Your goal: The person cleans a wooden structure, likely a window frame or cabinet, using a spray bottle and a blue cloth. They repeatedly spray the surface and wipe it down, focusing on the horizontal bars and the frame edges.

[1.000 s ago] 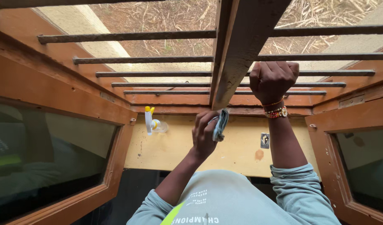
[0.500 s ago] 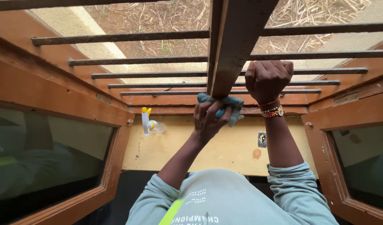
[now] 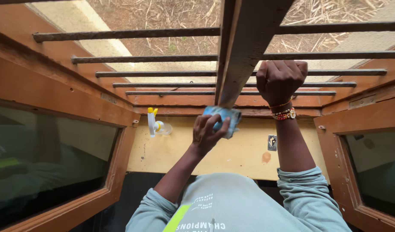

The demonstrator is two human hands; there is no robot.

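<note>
So, quick rundown of the window setup:

Left hand point(image 3: 206, 133): grip clenched on a light blue cloth point(image 3: 225, 117), pressing it against the near end of the central wooden post point(image 3: 244, 51), right where the post meets the sill.

Right hand point(image 3: 280, 80): grip clenched around one of the horizontal metal bars point(image 3: 163, 74), just right of the post; beaded bracelets point(image 3: 284, 114) on the wrist.

Spray bottle point(image 3: 154, 125): white with a yellow nozzle, sitting on the yellowish ledge point(image 3: 176, 150), left of the cloth and apart from it.

Shutters: brown-framed glass panes point(image 3: 51, 159) swung open on the left and the right.
</note>
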